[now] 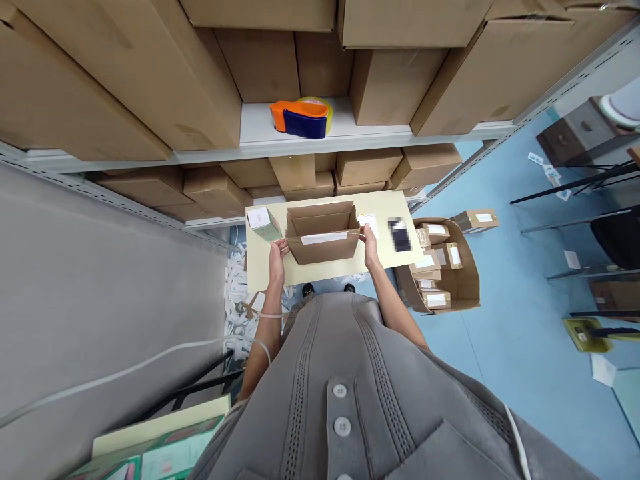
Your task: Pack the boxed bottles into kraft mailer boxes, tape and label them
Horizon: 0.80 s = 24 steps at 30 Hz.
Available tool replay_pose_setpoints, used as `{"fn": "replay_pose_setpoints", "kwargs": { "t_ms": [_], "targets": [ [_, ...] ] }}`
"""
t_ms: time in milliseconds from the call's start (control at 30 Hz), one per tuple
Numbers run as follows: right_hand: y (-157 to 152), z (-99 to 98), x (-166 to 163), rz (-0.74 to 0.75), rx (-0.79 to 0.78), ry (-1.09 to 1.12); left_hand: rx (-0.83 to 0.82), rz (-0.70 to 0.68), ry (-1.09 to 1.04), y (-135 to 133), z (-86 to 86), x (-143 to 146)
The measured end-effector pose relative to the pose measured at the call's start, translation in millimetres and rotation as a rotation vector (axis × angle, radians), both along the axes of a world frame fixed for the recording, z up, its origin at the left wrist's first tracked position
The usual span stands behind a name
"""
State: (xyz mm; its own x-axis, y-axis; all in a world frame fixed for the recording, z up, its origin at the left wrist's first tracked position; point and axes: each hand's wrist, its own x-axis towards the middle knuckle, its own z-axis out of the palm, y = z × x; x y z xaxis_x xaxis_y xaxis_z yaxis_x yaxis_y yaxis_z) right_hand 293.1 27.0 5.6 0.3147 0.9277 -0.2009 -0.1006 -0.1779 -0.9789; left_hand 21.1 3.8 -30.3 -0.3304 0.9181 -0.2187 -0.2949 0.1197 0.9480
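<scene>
A cardboard box (pixel 325 251) with a white label strip stands on the pale yellow table (pixel 320 271), its top open toward me. My left hand (pixel 278 259) grips the box's left end, fingers closed at its edge. At the opposite end, my right hand (pixel 370 244) has its fingers closed on the box's right edge. Left of the box, close to my left hand, stands a small green-and-white carton (pixel 264 224). Behind my right hand lies a white paper (pixel 369 223), and farther right is a dark, blurred-out item (pixel 399 235).
An orange and blue tape dispenser (pixel 303 119) sits on the shelf (pixel 345 137) above the table, among large cardboard boxes (pixel 400 87). Right of the table, a big carton (pixel 470 280) on the floor holds several small labelled boxes. White paper scraps (pixel 237 293) cover the floor at left.
</scene>
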Motion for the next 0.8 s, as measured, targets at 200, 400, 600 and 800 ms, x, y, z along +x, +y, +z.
{"fn": "replay_pose_setpoints", "kwargs": {
  "t_ms": [200,400,600,800],
  "targets": [
    [4.0,6.9,1.8,-0.003,0.031,-0.028,-0.012,-0.082,0.047,-4.3,1.3,-6.4],
    [1.6,16.7,11.5,0.032,0.046,-0.014,-0.085,-0.063,-0.033,-1.7,-0.9,-12.8],
    [-3.7,24.6,15.0,0.160,-0.012,-0.145,-0.094,-0.161,-0.023,-2.9,12.7,-7.3],
    [-7.1,23.3,18.5,0.159,0.001,-0.071,-0.060,-0.117,-0.016,2.0,18.6,-2.6]
  ]
}}
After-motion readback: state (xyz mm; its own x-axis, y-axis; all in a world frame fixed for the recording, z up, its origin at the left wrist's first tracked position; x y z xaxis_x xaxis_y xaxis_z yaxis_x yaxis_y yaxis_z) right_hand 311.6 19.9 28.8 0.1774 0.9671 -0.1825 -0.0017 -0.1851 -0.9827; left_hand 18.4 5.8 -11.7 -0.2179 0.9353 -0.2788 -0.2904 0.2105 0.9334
